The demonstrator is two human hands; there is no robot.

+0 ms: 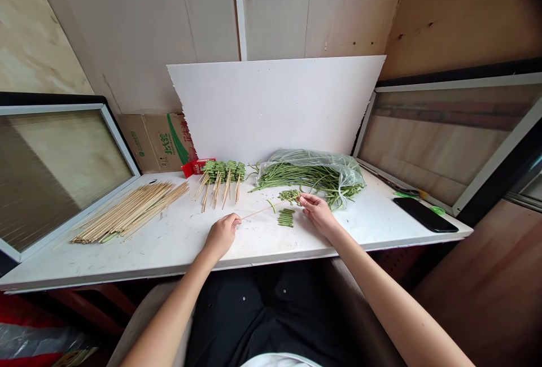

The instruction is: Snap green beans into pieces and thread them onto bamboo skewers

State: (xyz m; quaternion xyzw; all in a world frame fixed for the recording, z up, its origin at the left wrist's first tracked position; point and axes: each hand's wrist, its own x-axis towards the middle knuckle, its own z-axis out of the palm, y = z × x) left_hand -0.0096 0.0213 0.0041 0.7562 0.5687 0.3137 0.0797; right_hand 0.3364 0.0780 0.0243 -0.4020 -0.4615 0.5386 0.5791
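Note:
A thin bamboo skewer (265, 210) spans the space between my hands, just over the white table. My left hand (224, 234) is closed on its left end. The fingers of my right hand (317, 212) pinch around its other end; whether a bean piece is also in them I cannot tell. Below the skewer lies a row of cut green bean pieces (285, 218), side by side. A small heap of bean bits (289, 195) is just behind my right fingers. One curved bean piece (271, 205) lies by the skewer.
Bare skewers (127, 212) lie in a big pile at the left. Finished bean skewers (222, 172) are stacked at the back. Long beans (292, 175) spill from a clear plastic bag (313, 157). A black phone (424, 214) lies right, on the table (169, 254).

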